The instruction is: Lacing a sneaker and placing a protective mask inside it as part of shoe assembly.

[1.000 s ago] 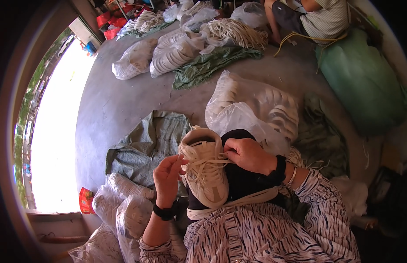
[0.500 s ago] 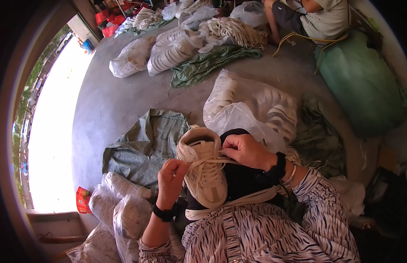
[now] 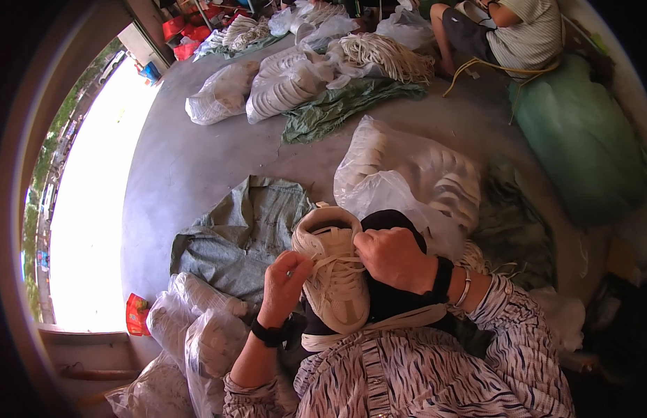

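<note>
A beige lace-up sneaker (image 3: 346, 311) rests on my lap, its toe toward me and its collar away. Pale laces (image 3: 332, 266) criss-cross its tongue. At the shoe's left side my left hand (image 3: 286, 280) is closed in a pinch, with a lace running to its fingertips. My right hand (image 3: 397, 259) is closed against the right eyelet edge, where a lace runs in under its fingers; those fingertips are partly hidden. Beneath the shoe lies black cloth (image 3: 392, 301), and a bundle of pale laces (image 3: 407, 319) crosses my waist.
Ahead lies a clear plastic bag of pale shoes (image 3: 414, 174), with a green-grey sack (image 3: 243, 223) to its left. Bagged shoes (image 3: 205, 341) crowd my left side. A large green sack (image 3: 574, 132) stands right, near a seated person (image 3: 522, 35). More bags (image 3: 285, 80) lie farther off.
My right hand has turned knuckles-up and pressed against the shoe's edge. My left hand has come closer to the shoe, and the lace stretched between the hands has shortened. The view shifted slightly.
</note>
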A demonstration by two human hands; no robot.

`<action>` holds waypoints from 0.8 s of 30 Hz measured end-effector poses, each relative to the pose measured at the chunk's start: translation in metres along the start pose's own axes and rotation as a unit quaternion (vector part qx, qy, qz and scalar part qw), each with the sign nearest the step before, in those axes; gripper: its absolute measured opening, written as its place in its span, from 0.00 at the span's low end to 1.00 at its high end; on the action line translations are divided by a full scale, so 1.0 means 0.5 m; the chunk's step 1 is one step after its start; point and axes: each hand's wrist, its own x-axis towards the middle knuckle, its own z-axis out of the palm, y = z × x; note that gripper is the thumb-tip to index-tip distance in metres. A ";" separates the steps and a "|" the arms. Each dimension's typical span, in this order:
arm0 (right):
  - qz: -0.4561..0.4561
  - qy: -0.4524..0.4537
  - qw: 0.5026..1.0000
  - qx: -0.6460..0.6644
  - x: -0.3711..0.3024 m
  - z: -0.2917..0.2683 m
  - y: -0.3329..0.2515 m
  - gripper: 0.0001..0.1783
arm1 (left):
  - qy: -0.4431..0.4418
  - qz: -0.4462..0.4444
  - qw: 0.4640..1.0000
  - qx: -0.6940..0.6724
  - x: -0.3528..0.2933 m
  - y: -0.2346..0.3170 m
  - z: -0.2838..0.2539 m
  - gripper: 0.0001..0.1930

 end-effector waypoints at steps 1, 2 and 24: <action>-0.003 0.000 1.000 0.003 0.004 0.003 0.000 0.08 | 0.003 -0.001 1.000 0.002 0.002 0.004 -0.001 0.06; -0.026 0.000 1.000 0.004 0.006 0.003 0.002 0.09 | 0.001 -0.005 1.000 0.006 0.005 0.010 0.001 0.06; 0.056 -0.142 0.972 0.181 0.035 -0.033 0.036 0.08 | 0.020 0.020 0.995 0.097 0.020 0.038 0.023 0.08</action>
